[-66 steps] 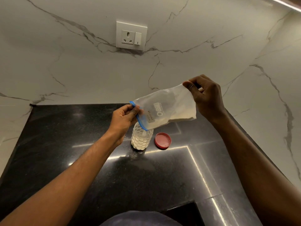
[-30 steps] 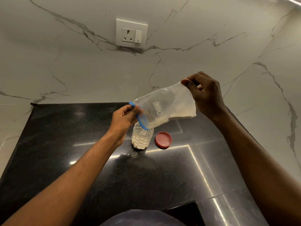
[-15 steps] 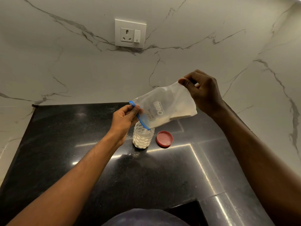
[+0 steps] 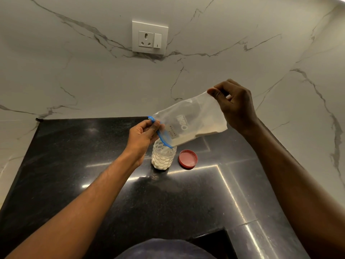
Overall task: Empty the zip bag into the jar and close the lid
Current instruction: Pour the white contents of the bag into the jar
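Above the black granite countertop (image 4: 74, 156), the clear zip bag (image 4: 190, 124) hangs in the air on a slant. Its long axis runs from upper right down to lower left. Its blue zip strip (image 4: 160, 134) marks the mouth, which points down and left. The lowest corner of the mouth sits over the open jar (image 4: 163, 157); whether it touches the rim cannot be told. Pale powder lies along the bag's lower edge.

The left hand (image 4: 141, 135) pinches the zip strip between its thumb and curled fingers (image 4: 155, 128), and the bag stretches away to their right. The right hand (image 4: 235, 107) pinches the bag's sealed upper corner between thumb and forefinger, with the other fingers curled behind. The bag hangs below and left of those fingertips (image 4: 214, 93).

The jar stands upright on the countertop, partly filled with white contents. The red lid (image 4: 188, 159) lies flat just beside it on the right, not touching.
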Demonstrator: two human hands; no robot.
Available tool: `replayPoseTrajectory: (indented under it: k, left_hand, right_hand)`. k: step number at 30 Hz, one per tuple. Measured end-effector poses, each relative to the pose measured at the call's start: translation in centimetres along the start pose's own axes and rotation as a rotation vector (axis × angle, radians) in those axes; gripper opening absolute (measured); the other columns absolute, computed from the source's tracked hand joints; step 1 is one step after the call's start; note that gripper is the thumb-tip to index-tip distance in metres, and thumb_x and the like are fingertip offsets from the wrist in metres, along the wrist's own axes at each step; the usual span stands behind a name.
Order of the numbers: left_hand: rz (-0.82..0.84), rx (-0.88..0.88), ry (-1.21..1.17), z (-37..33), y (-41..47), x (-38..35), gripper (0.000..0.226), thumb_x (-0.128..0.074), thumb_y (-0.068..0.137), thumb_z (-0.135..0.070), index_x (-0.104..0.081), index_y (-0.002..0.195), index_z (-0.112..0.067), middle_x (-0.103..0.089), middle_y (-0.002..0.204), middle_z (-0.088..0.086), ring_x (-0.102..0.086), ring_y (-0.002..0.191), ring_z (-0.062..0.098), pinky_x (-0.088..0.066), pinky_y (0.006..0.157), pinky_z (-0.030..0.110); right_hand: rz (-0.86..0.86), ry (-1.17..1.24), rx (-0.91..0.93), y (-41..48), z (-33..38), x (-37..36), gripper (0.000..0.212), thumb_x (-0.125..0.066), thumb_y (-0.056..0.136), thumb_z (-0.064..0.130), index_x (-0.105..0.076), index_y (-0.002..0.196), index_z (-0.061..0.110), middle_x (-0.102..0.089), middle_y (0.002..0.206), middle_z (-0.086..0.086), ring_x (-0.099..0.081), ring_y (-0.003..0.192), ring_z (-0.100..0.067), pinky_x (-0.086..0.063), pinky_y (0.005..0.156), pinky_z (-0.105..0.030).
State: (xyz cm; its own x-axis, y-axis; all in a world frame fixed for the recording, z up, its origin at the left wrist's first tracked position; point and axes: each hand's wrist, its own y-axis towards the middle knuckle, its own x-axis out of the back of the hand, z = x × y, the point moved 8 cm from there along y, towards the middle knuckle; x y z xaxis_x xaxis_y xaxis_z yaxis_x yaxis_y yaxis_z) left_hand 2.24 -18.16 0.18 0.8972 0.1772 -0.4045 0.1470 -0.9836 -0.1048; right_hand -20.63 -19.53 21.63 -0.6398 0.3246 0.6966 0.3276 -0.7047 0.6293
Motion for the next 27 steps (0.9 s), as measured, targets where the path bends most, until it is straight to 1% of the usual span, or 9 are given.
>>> replayPoseTrajectory:
  k: [3, 5, 7, 10, 12, 16, 20, 23, 27]
  left_hand:
    - [-0.003, -0.001, 0.001, 0.0, 0.0, 0.1, 0.02, -0.066, 0.1, -0.014, -0.073, 0.118, -0.013, -0.081, 0.11, 0.003, -0.077, 0.108, 0.018, -0.064, 0.089, 0.032]
    - [0.002, 0.0, 0.006, 0.0, -0.1, 0.0, 0.017, -0.066, 0.1, -0.014, -0.073, 0.115, -0.016, -0.082, 0.107, 0.001, -0.077, 0.107, 0.016, -0.065, 0.087, 0.03]
    - [0.0, 0.004, -0.003, 0.2, -0.1, 0.1, 0.015, -0.066, 0.099, -0.014, -0.073, 0.111, -0.019, -0.083, 0.103, -0.003, -0.078, 0.105, 0.014, -0.065, 0.084, 0.028]
    - [0.01, -0.004, 0.011, 0.1, -0.1, 0.0, 0.016, -0.067, 0.098, -0.015, -0.074, 0.111, -0.02, -0.082, 0.105, -0.004, -0.078, 0.106, 0.015, -0.064, 0.083, 0.027]
    - [0.011, -0.006, 0.014, 0.2, -0.1, 0.0, 0.016, -0.067, 0.099, -0.014, -0.074, 0.112, -0.02, -0.083, 0.104, -0.005, -0.078, 0.105, 0.013, -0.064, 0.081, 0.025]
    - [0.0, -0.009, 0.026, 0.0, -0.1, 0.2, 0.014, -0.066, 0.1, -0.015, -0.073, 0.111, -0.021, -0.083, 0.101, -0.008, -0.078, 0.102, 0.009, -0.063, 0.078, 0.023]
    - [0.004, -0.015, 0.021, -0.2, -0.1, 0.4, 0.015, -0.066, 0.1, -0.015, -0.074, 0.112, -0.02, -0.083, 0.103, -0.007, -0.078, 0.102, 0.011, -0.064, 0.079, 0.025]
    - [0.001, -0.013, 0.021, -0.1, -0.2, 0.3, 0.015, -0.066, 0.1, -0.014, -0.073, 0.113, -0.02, -0.083, 0.104, -0.006, -0.078, 0.103, 0.012, -0.064, 0.081, 0.025]
    - [-0.006, -0.012, 0.02, -0.1, -0.2, 0.2, 0.014, -0.065, 0.101, -0.014, -0.073, 0.109, -0.022, -0.083, 0.1, -0.011, -0.078, 0.1, 0.009, -0.063, 0.077, 0.022]
  right_hand:
    - [0.012, -0.001, -0.001, -0.1, 0.0, -0.1, 0.022, -0.067, 0.101, 0.02, -0.075, 0.094, 0.001, -0.063, 0.086, -0.001, -0.059, 0.075, -0.019, -0.044, 0.062, -0.017]
    - [-0.004, 0.005, -0.006, -0.1, 0.1, 0.0, 0.022, -0.067, 0.101, 0.02, -0.075, 0.094, 0.0, -0.064, 0.086, -0.003, -0.06, 0.075, -0.02, -0.047, 0.062, -0.021]
    - [0.028, 0.007, 0.012, -0.1, 0.5, -0.2, 0.021, -0.067, 0.101, 0.019, -0.075, 0.095, 0.0, -0.065, 0.086, -0.005, -0.06, 0.076, -0.021, -0.049, 0.062, -0.026]
    - [0.003, 0.011, 0.012, 0.1, 0.7, 0.0, 0.024, -0.067, 0.1, 0.02, -0.075, 0.094, -0.002, -0.067, 0.086, -0.011, -0.06, 0.076, -0.021, -0.046, 0.062, -0.021]
    - [0.012, 0.01, 0.018, 0.2, 0.9, -0.1, 0.024, -0.067, 0.101, 0.019, -0.074, 0.094, -0.002, -0.068, 0.087, -0.014, -0.061, 0.076, -0.023, -0.048, 0.063, -0.025]
    - [0.009, 0.013, 0.046, 0.5, 1.7, -0.3, 0.023, -0.068, 0.1, 0.02, -0.074, 0.094, -0.001, -0.068, 0.087, -0.013, -0.062, 0.076, -0.022, -0.048, 0.063, -0.025]
    - [0.01, 0.022, 0.034, 0.8, 1.5, -0.1, 0.023, -0.067, 0.1, 0.021, -0.075, 0.094, 0.0, -0.068, 0.087, -0.012, -0.062, 0.077, -0.024, -0.05, 0.064, -0.03]
    - [0.013, 0.019, 0.038, 0.9, 1.7, -0.3, 0.024, -0.067, 0.101, 0.021, -0.075, 0.094, 0.0, -0.068, 0.087, -0.012, -0.062, 0.078, -0.024, -0.048, 0.064, -0.025]
    - [0.004, 0.026, 0.027, 1.1, 1.8, -0.6, 0.024, -0.067, 0.101, 0.021, -0.075, 0.093, -0.001, -0.066, 0.085, -0.01, -0.059, 0.075, -0.02, -0.042, 0.063, -0.016]
